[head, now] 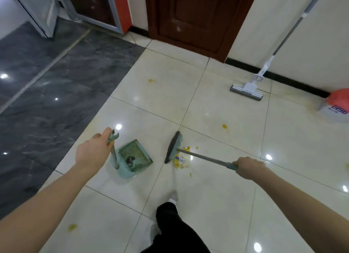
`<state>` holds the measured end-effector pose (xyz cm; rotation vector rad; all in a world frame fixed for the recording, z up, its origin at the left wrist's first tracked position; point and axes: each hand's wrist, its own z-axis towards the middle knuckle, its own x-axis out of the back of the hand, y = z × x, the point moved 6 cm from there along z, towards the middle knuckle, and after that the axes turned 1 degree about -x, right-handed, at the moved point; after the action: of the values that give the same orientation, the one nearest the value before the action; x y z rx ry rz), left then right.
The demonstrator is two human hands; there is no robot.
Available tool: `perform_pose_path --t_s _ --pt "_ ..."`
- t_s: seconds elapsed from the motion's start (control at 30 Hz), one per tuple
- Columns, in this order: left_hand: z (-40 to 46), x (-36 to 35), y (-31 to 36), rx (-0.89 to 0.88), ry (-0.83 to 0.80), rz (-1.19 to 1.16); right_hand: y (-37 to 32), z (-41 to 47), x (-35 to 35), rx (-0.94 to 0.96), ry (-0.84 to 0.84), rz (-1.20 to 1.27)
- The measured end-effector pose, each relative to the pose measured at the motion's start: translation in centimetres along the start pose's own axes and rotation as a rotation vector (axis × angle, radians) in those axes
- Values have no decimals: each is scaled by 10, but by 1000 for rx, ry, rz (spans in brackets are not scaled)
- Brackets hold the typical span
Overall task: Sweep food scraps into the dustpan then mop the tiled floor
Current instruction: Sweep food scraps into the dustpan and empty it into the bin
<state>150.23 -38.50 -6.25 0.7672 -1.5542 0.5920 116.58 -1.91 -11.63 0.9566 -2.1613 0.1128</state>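
My left hand (93,152) grips the upright handle of a teal dustpan (135,158) that rests on the cream tiled floor (217,186), its mouth facing right. My right hand (249,167) holds the grey handle of a teal broom (174,146), whose head stands just right of the dustpan. A pile of yellow food scraps (182,160) lies against the right side of the broom head. Single yellow scraps lie apart on the tiles: one (224,126) to the right, one (152,80) farther off, one (72,227) near my left arm.
A white flat mop (247,89) leans against the right wall. A white box with a red bag (338,107) sits at the right edge. A brown door (198,16) is ahead, dark grey flooring (47,92) lies to the left. My leg in black trousers (175,226) is below.
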Motion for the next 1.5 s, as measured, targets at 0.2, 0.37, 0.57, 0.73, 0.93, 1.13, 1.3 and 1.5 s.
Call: perform_pose_path --t_s 0.2,0.37,0.57,0.73,0.93,1.13,1.3,1.5 --pt "-74 -20 21 73 -6 -55 29 -39 -3 40 87 -54" --pt "-126 -29 47 70 21 -122 61 -84 -24 -22 186 -7" --pt "-174 -39 86 81 -8 -153 103 -115 -25 -110 313 -265" --pt "-200 -47 113 164 -29 -192 114 -99 -1 -98 374 -461" --pt "-213 -70 154 281 -68 -207 123 -47 5 14 342 -509" --pt "-219 -85 179 415 -44 -232 138 2 9 89 219 -334" --pt "-231 -85 190 449 -47 -240 162 31 -10 -107 -261 254" --pt "-251 -94 206 490 -52 -245 120 22 -13 81 -67 122"
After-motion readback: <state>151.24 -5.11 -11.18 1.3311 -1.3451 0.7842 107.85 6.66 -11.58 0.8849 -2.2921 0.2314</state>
